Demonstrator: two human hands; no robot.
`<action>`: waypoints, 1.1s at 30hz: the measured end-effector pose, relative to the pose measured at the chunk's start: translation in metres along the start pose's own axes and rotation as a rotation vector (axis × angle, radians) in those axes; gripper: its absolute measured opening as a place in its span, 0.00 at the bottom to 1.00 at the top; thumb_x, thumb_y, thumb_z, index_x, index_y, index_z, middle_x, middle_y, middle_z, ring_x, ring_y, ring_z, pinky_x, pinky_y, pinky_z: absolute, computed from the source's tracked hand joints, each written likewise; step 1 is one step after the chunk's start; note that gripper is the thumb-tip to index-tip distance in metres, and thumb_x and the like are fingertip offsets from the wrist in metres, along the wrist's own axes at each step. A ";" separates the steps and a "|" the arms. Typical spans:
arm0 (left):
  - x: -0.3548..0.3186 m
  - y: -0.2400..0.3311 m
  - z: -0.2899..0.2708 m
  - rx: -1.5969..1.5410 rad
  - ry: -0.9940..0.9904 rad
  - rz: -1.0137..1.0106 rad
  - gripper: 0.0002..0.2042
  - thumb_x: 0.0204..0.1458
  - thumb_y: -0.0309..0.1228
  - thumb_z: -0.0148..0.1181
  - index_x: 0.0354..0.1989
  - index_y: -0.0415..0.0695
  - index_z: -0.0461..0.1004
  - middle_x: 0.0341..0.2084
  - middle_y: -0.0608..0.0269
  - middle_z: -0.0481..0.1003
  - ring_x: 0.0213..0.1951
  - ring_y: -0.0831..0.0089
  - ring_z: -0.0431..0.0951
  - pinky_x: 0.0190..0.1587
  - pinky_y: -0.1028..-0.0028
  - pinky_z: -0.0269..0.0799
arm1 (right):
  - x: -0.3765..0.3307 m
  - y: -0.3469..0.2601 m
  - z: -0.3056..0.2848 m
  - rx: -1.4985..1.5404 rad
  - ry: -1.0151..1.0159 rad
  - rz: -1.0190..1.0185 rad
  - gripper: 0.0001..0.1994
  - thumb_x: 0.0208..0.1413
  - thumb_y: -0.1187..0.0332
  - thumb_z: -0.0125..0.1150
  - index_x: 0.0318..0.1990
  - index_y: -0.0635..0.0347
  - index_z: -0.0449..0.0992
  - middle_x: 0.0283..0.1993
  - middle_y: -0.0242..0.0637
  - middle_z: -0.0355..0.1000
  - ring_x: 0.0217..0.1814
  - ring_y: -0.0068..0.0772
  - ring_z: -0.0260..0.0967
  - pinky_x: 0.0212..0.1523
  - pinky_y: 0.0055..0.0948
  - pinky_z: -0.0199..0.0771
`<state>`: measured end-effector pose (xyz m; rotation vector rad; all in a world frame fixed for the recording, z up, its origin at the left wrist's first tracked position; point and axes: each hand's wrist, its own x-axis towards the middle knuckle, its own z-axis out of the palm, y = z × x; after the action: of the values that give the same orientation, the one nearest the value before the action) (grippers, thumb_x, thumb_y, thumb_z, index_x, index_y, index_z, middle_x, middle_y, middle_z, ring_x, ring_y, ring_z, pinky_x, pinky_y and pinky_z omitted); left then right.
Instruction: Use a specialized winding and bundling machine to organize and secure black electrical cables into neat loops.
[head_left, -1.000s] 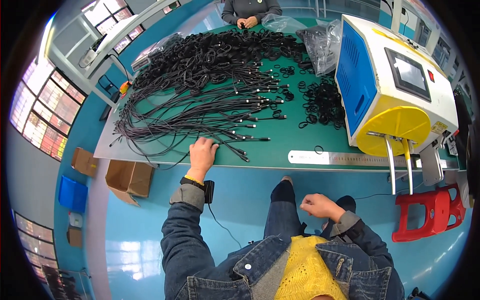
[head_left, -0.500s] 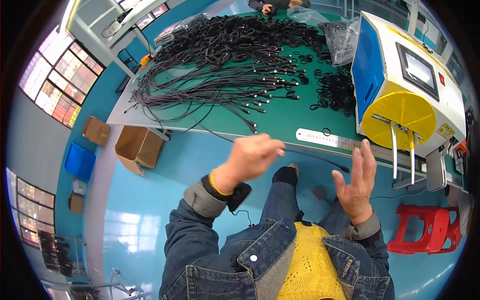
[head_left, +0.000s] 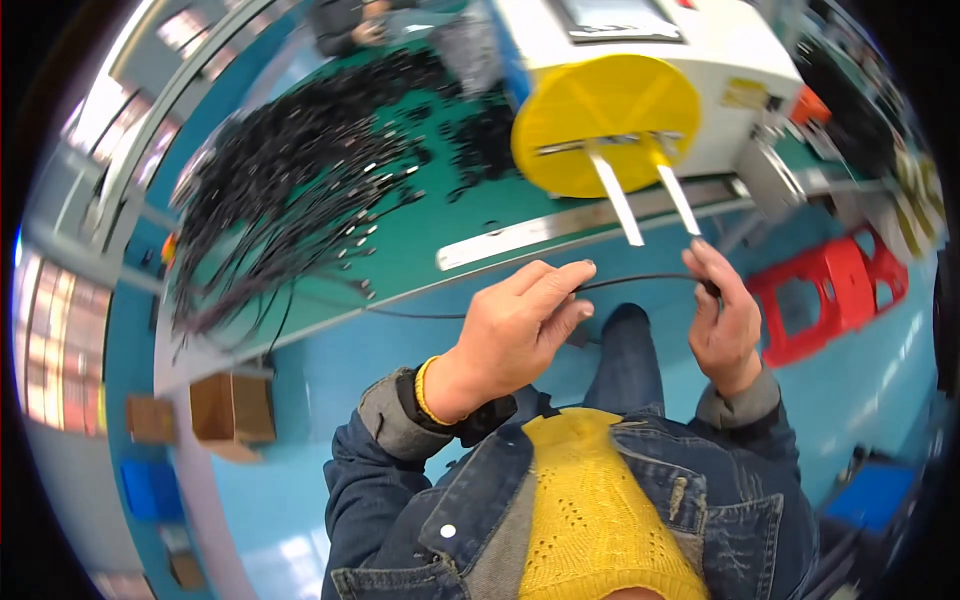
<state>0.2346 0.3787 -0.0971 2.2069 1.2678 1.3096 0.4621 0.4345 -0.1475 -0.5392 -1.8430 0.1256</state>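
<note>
A thin black cable [head_left: 640,278] runs between my two hands in front of the table's edge, and its other part trails left from my left hand. My left hand [head_left: 512,328] is closed on the cable, thumb and fingers pinching it. At the cable's end, my right hand [head_left: 728,322] grips it with the fingertips; the connector is mostly hidden there. Just above the right hand, two metal prongs [head_left: 617,198] stick out of the yellow disc [head_left: 560,115] of a white and blue machine [head_left: 730,55]. Neither hand touches the prongs.
Piled black cables [head_left: 290,160] cover the left of the green table [head_left: 400,250], near scattered black rings [head_left: 480,140]. A metal ruler [head_left: 500,242] lies along its front edge. A red stool [head_left: 830,290] stands right, a cardboard box [head_left: 232,410] left. Another person's hand [head_left: 370,30] shows beyond the table.
The view has turned toward the machine, which now appears nearer the middle. My right hand, open before, has closed on the cable's end. My left hand still holds the cable.
</note>
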 end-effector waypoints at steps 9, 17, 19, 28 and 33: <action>0.096 -0.022 0.088 -0.013 0.214 0.065 0.08 0.46 0.21 0.60 0.36 0.39 0.76 0.17 0.60 0.70 0.20 0.75 0.69 0.24 0.79 0.65 | 0.034 0.090 -0.027 -0.288 0.233 0.148 0.08 0.45 0.82 0.59 0.35 0.63 0.75 0.30 0.40 0.70 0.27 0.32 0.69 0.27 0.25 0.70; 0.108 -0.043 0.095 -0.139 0.300 -0.025 0.06 0.48 0.22 0.59 0.35 0.37 0.76 0.22 0.63 0.74 0.23 0.81 0.71 0.28 0.81 0.67 | 0.048 0.114 0.004 -0.117 0.339 0.371 0.05 0.45 0.75 0.63 0.29 0.66 0.75 0.24 0.38 0.69 0.22 0.28 0.67 0.23 0.23 0.67; 0.110 -0.047 0.096 -0.171 0.288 -0.030 0.07 0.48 0.22 0.59 0.35 0.36 0.76 0.23 0.63 0.75 0.24 0.81 0.71 0.29 0.82 0.67 | 0.047 0.120 0.006 -0.117 0.353 0.401 0.05 0.45 0.74 0.64 0.28 0.66 0.75 0.23 0.38 0.70 0.21 0.27 0.67 0.23 0.23 0.67; 0.107 -0.063 0.104 -0.086 0.328 0.022 0.08 0.47 0.21 0.59 0.37 0.37 0.77 0.21 0.61 0.74 0.23 0.78 0.72 0.28 0.80 0.67 | -0.007 0.125 -0.004 -0.062 0.221 0.644 0.07 0.48 0.70 0.60 0.26 0.66 0.74 0.18 0.36 0.70 0.20 0.20 0.65 0.22 0.22 0.65; 0.102 -0.064 0.100 -0.056 0.349 0.006 0.08 0.47 0.21 0.59 0.37 0.38 0.77 0.18 0.60 0.73 0.22 0.78 0.70 0.27 0.78 0.67 | -0.073 0.105 -0.020 -0.072 -0.035 0.888 0.10 0.50 0.67 0.59 0.24 0.66 0.73 0.17 0.33 0.68 0.19 0.20 0.64 0.21 0.23 0.63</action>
<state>0.3018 0.5156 -0.1334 2.0040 1.3189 1.7669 0.5299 0.4935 -0.2413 -1.3812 -1.5227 0.6621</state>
